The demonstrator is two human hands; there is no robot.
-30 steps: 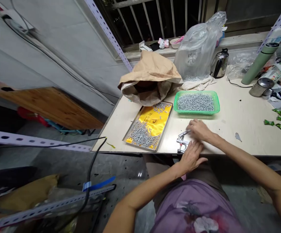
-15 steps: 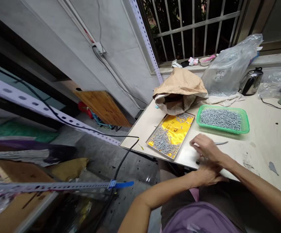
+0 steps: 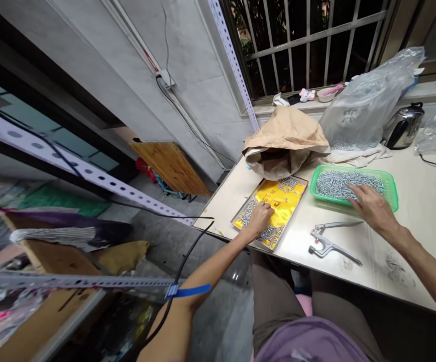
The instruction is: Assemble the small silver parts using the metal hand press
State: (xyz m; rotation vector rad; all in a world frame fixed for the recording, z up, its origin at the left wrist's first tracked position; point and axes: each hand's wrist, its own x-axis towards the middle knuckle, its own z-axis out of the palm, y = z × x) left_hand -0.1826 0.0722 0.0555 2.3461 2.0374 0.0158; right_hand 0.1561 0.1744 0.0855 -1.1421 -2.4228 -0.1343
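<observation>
My left hand is over the shallow tray with a yellow lining. Its fingers are curled together among small silvery metal pieces; what they hold, if anything, is hidden. My right hand reaches over the near rim of a green plastic basket. Its fingers are apart, with the tips at the heap of small metal pins inside. Between the two hands, hand pliers with grey handles lie spread on the table, touched by neither.
Behind the tray stands an open brown paper bag. A clear plastic bag, a cloth and a metal kettle are at the back. A black cable hangs past the table's left corner.
The hands were together at the table's front edge and have parted. My left hand has gone to the yellow tray, my right to the green basket. The pliers now lie in full view.
</observation>
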